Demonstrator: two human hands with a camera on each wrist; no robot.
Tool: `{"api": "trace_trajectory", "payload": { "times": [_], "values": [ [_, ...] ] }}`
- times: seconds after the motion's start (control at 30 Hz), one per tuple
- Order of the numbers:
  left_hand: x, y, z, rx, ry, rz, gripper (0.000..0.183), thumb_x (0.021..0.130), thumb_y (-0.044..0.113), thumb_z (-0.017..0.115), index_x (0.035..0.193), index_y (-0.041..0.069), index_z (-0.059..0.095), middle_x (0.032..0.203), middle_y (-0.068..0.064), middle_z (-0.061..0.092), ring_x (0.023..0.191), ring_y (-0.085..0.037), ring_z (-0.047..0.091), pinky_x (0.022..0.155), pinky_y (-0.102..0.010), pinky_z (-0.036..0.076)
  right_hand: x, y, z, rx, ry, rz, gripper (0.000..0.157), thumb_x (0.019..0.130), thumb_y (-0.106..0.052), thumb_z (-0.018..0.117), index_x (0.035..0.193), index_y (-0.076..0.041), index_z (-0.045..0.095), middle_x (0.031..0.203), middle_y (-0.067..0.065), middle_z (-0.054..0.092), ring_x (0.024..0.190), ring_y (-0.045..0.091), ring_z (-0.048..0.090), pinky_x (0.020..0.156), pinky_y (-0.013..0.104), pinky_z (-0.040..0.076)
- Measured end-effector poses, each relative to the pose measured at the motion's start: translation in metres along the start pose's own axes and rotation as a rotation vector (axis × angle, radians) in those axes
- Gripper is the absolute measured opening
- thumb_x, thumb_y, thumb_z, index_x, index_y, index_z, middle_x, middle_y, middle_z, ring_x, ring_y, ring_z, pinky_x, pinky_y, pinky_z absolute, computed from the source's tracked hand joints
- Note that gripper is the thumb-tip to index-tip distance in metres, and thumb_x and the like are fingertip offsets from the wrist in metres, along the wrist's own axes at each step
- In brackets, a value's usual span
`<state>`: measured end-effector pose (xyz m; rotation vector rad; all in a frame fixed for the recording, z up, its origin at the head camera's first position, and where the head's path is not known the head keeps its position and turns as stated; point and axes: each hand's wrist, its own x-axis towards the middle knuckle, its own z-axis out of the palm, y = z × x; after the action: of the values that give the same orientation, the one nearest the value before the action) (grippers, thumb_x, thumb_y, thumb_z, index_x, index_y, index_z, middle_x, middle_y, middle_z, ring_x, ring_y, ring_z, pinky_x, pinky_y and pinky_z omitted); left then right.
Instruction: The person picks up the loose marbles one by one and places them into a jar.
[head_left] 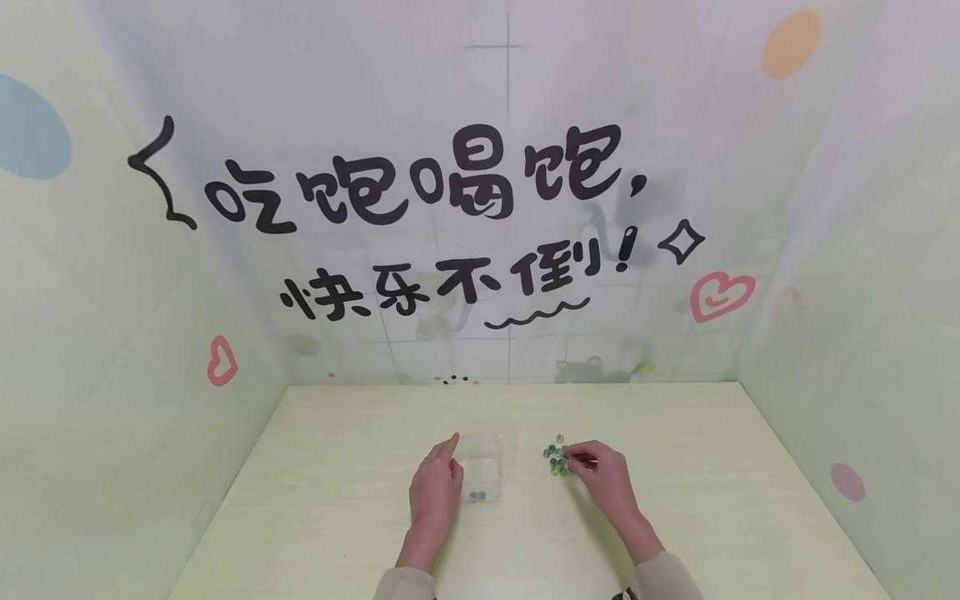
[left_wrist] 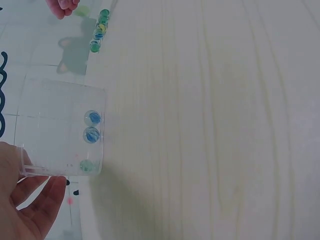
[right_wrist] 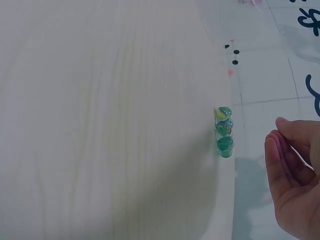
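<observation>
Both sleeves (head_left: pixel 667 578) are pale beige, a small dark piece (head_left: pixel 624 595) beside the right

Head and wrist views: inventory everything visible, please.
Clear container: one, colourless, on table.
Contained marbles: three; two blue, one greenish; container floor.
Loose marbles: roughly ten, mostly green, right of container.
Table: one, pale, beneath them.
Walls: three, whitish, behind and beside table.
Wall prints: several, black, pink and multicoloured, on walls.
Dark item: one, black, beside right sleeve.
Sleeves: two, beige, bottom edge.
Left hand: one, bare, container's left side.
Right hand: one, bare, near loose marbles.
</observation>
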<state>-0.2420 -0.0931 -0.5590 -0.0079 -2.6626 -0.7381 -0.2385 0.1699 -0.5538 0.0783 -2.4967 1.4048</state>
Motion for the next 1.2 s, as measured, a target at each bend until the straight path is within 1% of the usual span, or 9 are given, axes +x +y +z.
{"api": "trace_trajectory", "payload": {
  "times": [0.27, 0.43, 0.63, 0.9, 1.13, 1.2],
  "values": [
    [0.001, -0.001, 0.000, -0.004, -0.003, -0.004, 0.045, 0.089, 0.004, 0.064, 0.133, 0.013, 0.064, 0.126, -0.009, 0.069, 0.104, -0.030, 0.069, 0.075, -0.038, 0.059, 0.000, 0.015, -0.006, -0.039, 0.022, 0.051, 0.018, 0.082, 0.008, 0.074, 0.099, 0.002, 0.073, 0.097, 0.017, 0.074, 0.087, 0.024, 0.070, 0.076, 0.021, 0.058],
    [0.001, 0.000, -0.001, 0.000, -0.007, -0.001, 0.044, 0.090, 0.004, 0.064, 0.133, 0.013, 0.064, 0.126, -0.009, 0.069, 0.103, -0.030, 0.070, 0.074, -0.038, 0.059, 0.000, 0.021, -0.006, -0.028, 0.019, 0.089, 0.019, 0.082, 0.007, 0.074, 0.100, 0.002, 0.073, 0.098, 0.019, 0.073, 0.089, 0.025, 0.069, 0.077, 0.022, 0.058],
    [0.001, 0.001, -0.002, 0.006, -0.001, 0.001, 0.044, 0.089, 0.004, 0.065, 0.133, 0.013, 0.064, 0.125, -0.009, 0.069, 0.100, -0.030, 0.070, 0.073, -0.037, 0.059, 0.001, 0.026, -0.002, -0.029, -0.001, 0.121, 0.018, 0.082, 0.007, 0.073, 0.099, 0.002, 0.072, 0.096, 0.016, 0.073, 0.088, 0.023, 0.069, 0.076, 0.020, 0.057],
    [0.000, 0.001, -0.001, -0.012, -0.010, -0.011, 0.045, 0.088, 0.003, 0.065, 0.133, 0.012, 0.064, 0.125, -0.009, 0.069, 0.101, -0.029, 0.070, 0.073, -0.038, 0.059, -0.001, 0.024, 0.003, -0.048, -0.018, 0.130, 0.017, 0.081, 0.006, 0.073, 0.097, 0.002, 0.073, 0.092, 0.012, 0.073, 0.085, 0.018, 0.067, 0.073, 0.019, 0.056],
    [0.001, 0.000, 0.000, -0.014, -0.014, -0.013, 0.046, 0.088, 0.003, 0.066, 0.133, 0.012, 0.064, 0.126, -0.009, 0.069, 0.100, -0.028, 0.070, 0.075, -0.037, 0.059, -0.003, 0.022, 0.004, -0.101, -0.009, 0.096, 0.015, 0.080, 0.006, 0.074, 0.095, 0.002, 0.073, 0.088, 0.012, 0.072, 0.080, 0.017, 0.066, 0.071, 0.023, 0.057],
    [0.001, -0.001, 0.000, -0.015, -0.010, -0.011, 0.046, 0.088, 0.003, 0.066, 0.133, 0.012, 0.064, 0.125, -0.009, 0.069, 0.100, -0.028, 0.070, 0.075, -0.038, 0.059, -0.004, 0.022, 0.005, -0.111, -0.008, 0.102, 0.015, 0.080, 0.006, 0.074, 0.095, 0.002, 0.073, 0.088, 0.011, 0.073, 0.080, 0.017, 0.066, 0.071, 0.023, 0.056]
  ]
}}
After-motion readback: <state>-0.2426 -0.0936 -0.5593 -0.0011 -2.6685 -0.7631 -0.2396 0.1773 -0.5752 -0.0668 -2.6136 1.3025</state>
